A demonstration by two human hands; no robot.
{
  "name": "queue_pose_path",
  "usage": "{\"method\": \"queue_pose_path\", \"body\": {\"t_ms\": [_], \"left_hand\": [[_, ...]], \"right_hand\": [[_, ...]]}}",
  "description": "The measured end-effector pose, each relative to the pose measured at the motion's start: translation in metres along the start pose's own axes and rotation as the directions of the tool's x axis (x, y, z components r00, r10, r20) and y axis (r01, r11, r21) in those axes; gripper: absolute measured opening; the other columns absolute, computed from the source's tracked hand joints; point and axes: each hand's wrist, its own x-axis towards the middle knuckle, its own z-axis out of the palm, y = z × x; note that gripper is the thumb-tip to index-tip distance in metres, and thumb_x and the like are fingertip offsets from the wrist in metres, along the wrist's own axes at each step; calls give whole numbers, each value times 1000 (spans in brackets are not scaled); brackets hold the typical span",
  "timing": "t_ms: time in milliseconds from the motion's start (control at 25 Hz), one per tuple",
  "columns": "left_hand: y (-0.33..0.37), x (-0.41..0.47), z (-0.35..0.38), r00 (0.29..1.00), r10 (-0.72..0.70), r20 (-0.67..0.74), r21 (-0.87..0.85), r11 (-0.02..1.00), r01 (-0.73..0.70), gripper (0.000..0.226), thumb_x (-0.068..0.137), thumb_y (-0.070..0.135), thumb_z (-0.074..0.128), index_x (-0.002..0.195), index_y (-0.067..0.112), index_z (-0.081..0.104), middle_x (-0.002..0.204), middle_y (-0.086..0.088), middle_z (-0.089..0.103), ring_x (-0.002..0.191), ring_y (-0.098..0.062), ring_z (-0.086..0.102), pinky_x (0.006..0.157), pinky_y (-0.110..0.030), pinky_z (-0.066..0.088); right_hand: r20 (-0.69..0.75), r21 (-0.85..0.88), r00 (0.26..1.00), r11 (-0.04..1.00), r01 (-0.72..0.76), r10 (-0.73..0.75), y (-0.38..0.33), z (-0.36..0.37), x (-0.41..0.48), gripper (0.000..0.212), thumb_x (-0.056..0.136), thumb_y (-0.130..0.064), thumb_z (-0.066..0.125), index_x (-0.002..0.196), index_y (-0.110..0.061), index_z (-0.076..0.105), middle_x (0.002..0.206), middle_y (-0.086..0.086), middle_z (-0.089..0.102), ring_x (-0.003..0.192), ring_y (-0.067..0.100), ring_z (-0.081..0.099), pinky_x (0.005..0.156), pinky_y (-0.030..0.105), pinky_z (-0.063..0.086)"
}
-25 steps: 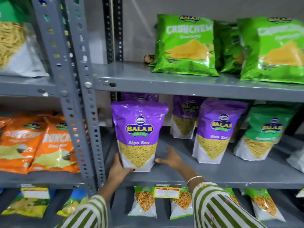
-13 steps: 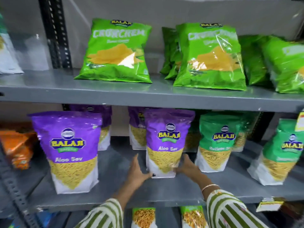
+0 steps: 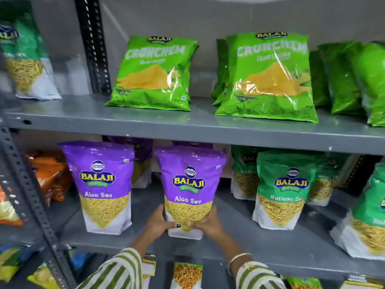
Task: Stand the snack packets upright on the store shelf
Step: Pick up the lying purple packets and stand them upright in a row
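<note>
Both hands (image 3: 183,223) had closed around the purple packet (image 3: 189,190), steadying it upright on the shelf (image 3: 239,234); letting go gently seemed next.

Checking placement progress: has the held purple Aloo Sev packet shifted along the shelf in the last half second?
Cannot tell; the camera moved. Both hands grip the Aloo Sev packet, left of the Ratlami packet.

grey wall (image 3: 208,15) behind grey metal shelving (image 3: 187,126) — perforated black upright (image 3: 93,44), glossy reflective boards.
</note>
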Motion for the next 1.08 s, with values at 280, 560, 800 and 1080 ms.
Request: {"method": "queue_pose_path", "body": {"t_ms": [280,560,800,1080], "left_hand": [[5,0,-7,999,35,34,26,999,-36,73,59,8,83,123,4,49,123,-13,61,111,-26,57,85,-27,42],[-1,-2,-9,996,80,36,0,997,-80,65,63,3,79,121,4,50,122,-15,63,101,-19,58,73,-21,42],[-4,-4,-5,994,11,107,-4,1000,-11,76,61,11,83,125,9,44,120,-6,58,112,-21,53,85,-27,40],[-13,-3,-8,999,31,31,110,993,-34,48,65,6,78,104,13,51,103,-4,58,93,-15,52,82,-34,46]], "right_hand": [[-246,-707,947,707,-28,-208,-196,0,17,46,81,-45,61,109,-9,61,122,23,62,112,33,58,89,34,42],[-148,-855,963,519,-10,-225,-213,12,21,54,85,-49,53,124,-13,56,139,12,51,129,30,45,109,37,36],[-191,91,978,994,-66,82,-103,-37,0,88,69,-59,65,137,-12,36,136,6,54,121,19,52,90,33,45],[-55,-238,989,960,-149,140,-6,7,-15,109,32,-36,82,128,-9,39,128,11,55,117,24,54,88,25,44]]}}
